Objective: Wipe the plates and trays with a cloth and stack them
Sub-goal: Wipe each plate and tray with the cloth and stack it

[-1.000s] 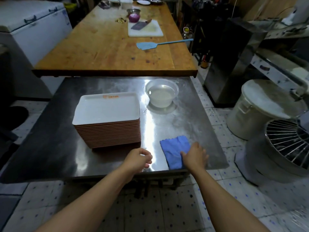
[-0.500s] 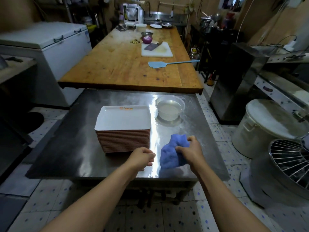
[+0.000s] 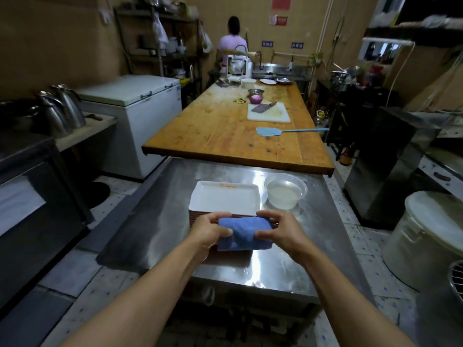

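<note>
A blue cloth (image 3: 244,232) is held folded between both hands, above the near side of the steel table (image 3: 160,221). My left hand (image 3: 209,232) grips its left end, thumb across the front. My right hand (image 3: 280,230) grips its right end. Just behind the cloth stands a stack of rectangular trays (image 3: 223,200), white on top with reddish-brown edges; its near side is hidden by the cloth and my hands.
A clear bowl of water (image 3: 285,192) sits right of the stack. Behind is a wooden table (image 3: 225,136) with a cutting board, cleaver and blue spatula. A white bin (image 3: 426,236) stands at right, a chest freezer (image 3: 140,113) at left. A person stands far back.
My right hand lifted the cloth off the table and brought it left in front of the tray stack. My left hand rose and took hold of its other end. The view tilted up.
</note>
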The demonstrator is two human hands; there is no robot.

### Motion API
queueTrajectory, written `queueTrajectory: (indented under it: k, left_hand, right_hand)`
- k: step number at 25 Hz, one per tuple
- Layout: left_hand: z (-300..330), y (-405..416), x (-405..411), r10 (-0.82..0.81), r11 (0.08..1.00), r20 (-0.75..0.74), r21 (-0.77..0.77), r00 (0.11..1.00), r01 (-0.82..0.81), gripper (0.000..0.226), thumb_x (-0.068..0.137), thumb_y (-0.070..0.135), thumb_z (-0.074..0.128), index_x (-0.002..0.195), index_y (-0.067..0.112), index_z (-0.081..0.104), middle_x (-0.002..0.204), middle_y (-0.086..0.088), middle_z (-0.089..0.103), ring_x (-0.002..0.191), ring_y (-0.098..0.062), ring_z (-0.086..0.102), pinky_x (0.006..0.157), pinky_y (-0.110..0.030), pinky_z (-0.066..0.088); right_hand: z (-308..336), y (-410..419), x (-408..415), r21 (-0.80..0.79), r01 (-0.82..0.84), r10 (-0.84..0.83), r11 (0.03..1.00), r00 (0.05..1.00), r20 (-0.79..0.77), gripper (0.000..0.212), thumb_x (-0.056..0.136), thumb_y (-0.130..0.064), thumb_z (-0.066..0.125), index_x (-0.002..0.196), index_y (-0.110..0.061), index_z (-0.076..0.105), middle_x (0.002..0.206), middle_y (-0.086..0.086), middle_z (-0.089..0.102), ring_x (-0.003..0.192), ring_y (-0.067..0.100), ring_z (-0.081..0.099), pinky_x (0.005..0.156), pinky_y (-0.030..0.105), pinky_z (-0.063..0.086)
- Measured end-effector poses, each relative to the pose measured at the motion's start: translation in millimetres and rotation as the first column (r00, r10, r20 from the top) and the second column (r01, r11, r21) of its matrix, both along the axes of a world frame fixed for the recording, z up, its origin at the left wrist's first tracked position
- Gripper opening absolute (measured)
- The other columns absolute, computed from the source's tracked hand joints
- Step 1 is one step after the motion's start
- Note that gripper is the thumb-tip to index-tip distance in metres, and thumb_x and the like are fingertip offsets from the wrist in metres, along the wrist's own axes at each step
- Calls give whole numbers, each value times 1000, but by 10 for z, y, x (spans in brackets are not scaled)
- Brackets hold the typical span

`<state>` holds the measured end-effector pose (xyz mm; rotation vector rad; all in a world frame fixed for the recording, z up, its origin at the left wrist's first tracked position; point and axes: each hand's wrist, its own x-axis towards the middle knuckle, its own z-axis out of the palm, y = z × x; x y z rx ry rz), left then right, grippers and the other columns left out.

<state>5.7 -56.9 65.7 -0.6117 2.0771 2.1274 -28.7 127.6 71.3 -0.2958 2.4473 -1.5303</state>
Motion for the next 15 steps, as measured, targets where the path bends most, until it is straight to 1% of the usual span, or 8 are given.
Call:
queueTrajectory:
  k: [1, 2, 4, 6, 9, 11, 13, 15]
  left_hand:
    - [16, -63, 5, -13, 993, -22, -115, 1000, 10, 38, 74, -15, 61, 102, 10, 68, 89, -9, 67, 84, -24, 62, 65, -25, 53]
    - [26, -116, -8, -30, 971, -57, -239, 998, 15, 30, 73, -10, 63, 89, 15, 69, 82, -5, 68, 79, -20, 63, 60, -20, 51]
    - [63, -232, -85, -64, 877, -121, -481, 991, -1, 24, 71, 0, 67, 69, 24, 64, 68, 5, 65, 68, -12, 61, 50, -12, 44]
    - [82, -362, -204, -100, 796, -158, -605, 982, -16, 18, 71, 12, 70, 65, 26, 60, 66, 9, 63, 65, -10, 58, 50, -14, 41]
    - [57, -572, -423, -165, 757, -158, -654, 974, 22, 15, 73, 23, 72, 80, 27, 61, 88, 3, 64, 78, -13, 57, 64, -23, 45]
    - [13, -761, -590, -178, 741, -147, -671, 973, 34, 27, 73, 23, 73, 97, 25, 61, 101, -1, 62, 87, -16, 58, 75, -28, 49]
    - [-45, -989, -783, -202, 715, -123, -697, 972, 60, 37, 75, 22, 72, 110, 22, 58, 108, -3, 60, 96, -19, 58, 82, -32, 51]
    - [-103, -1185, -964, -228, 695, -70, -710, 971, 112, 44, 78, 23, 71, 118, 20, 53, 115, -4, 58, 103, -20, 56, 86, -34, 50]
  right_hand:
    - [30, -77, -5, 82, -5, 8, 997, 1000, -29, 42, 68, -10, 79, 108, -15, 66, 101, 1, 66, 91, 12, 61, 73, 17, 51]
    - [52, -153, -17, 149, -4, 15, 989, 997, -77, 31, 69, -13, 78, 97, -15, 67, 89, 0, 66, 83, 12, 62, 69, 18, 51]
    - [100, -315, -50, 247, 17, 28, 969, 984, -177, 9, 71, -16, 74, 76, -14, 66, 68, 0, 60, 65, 11, 56, 56, 18, 45]
    - [104, -447, -122, 240, 37, 15, 970, 977, -213, 10, 73, -14, 68, 70, -8, 61, 66, 5, 58, 62, 12, 52, 56, 23, 44]
    - [88, -653, -254, 229, 120, -64, 966, 969, -239, 10, 78, -10, 59, 75, -4, 52, 67, 6, 51, 62, 13, 46, 57, 26, 40]
    - [80, -786, -378, 210, 274, -204, 938, 930, -305, 11, 79, -8, 58, 74, -7, 48, 65, 2, 46, 60, 13, 42, 53, 24, 34]
    - [105, -908, -521, 159, 463, -379, 872, 844, -379, 10, 80, -6, 57, 77, -5, 47, 65, 1, 46, 60, 15, 43, 52, 26, 34]
    - [99, -984, -634, 175, 591, -456, 788, 750, -479, 10, 79, -5, 57, 80, -6, 47, 70, 5, 48, 64, 20, 45, 55, 31, 33]
